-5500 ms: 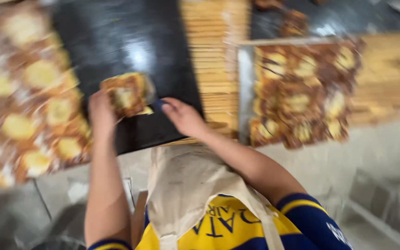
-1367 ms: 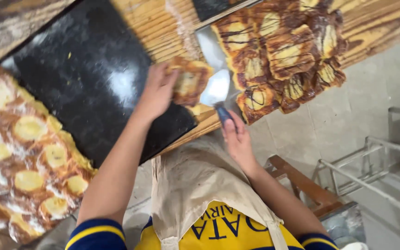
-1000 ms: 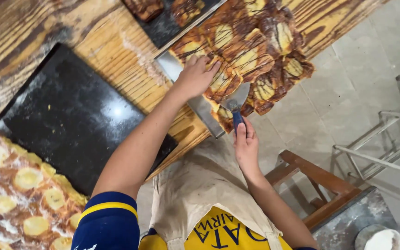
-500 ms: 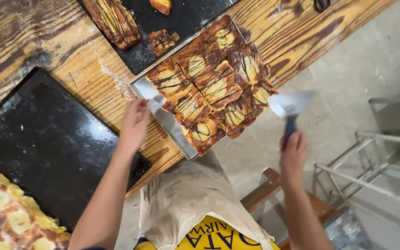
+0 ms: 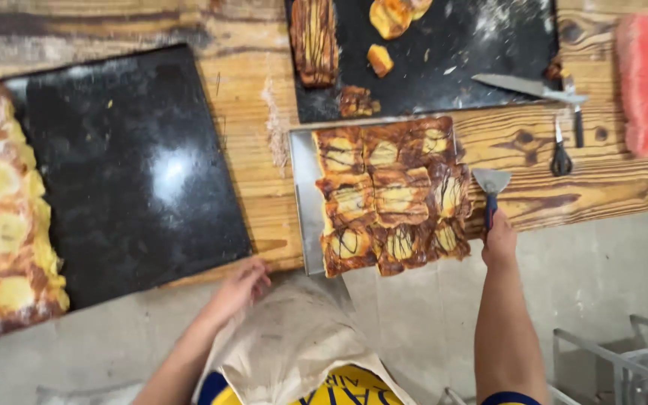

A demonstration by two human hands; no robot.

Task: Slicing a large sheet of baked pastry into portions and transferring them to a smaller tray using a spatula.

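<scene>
Head view: the right hand (image 5: pixel 499 238) has its fingers clamped on a blue-handled scraper (image 5: pixel 491 184) beside the pastry slab (image 5: pixel 393 193) on a metal tray (image 5: pixel 305 202). The left hand (image 5: pixel 240 285), fingers loosely apart, rests at the bench (image 5: pixel 249 135) edge by an empty black tray (image 5: pixel 129 172). Lifting a cut piece seems in hand; sliding the blade under comes next.

left hand (image 5: pixel 240 286): loose, fingers half curled, arm low | right hand (image 5: pixel 499 241): fisted, forearm stretched forward

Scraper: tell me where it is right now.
In the head view, the scraper is in the right hand, its blade against the right edge of the cut pastries on the metal tray.
</scene>
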